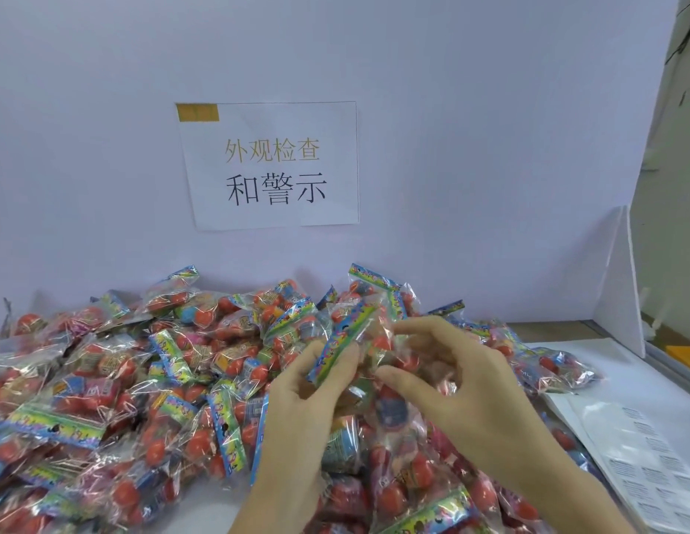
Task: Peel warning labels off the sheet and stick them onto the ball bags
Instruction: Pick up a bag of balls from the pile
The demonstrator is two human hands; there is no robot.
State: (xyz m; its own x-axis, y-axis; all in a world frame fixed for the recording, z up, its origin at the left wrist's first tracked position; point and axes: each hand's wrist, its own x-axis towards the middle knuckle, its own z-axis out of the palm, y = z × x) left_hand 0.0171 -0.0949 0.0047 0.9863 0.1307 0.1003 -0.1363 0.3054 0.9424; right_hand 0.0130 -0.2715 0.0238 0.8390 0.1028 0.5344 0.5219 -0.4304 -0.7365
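Above the pile (123, 379), both hands' curled fingers (409, 383) hold one ball bag (368, 341).

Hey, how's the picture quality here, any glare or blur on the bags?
Head view: even, soft lighting; white glare streaks on the crinkled bags; hands slightly soft, the held bag smeared; the sign reads sharp; wide-angle bending at the right edge.

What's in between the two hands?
In the head view, one clear ball bag with a colourful header strip, held up between the left hand and the right hand above the pile.
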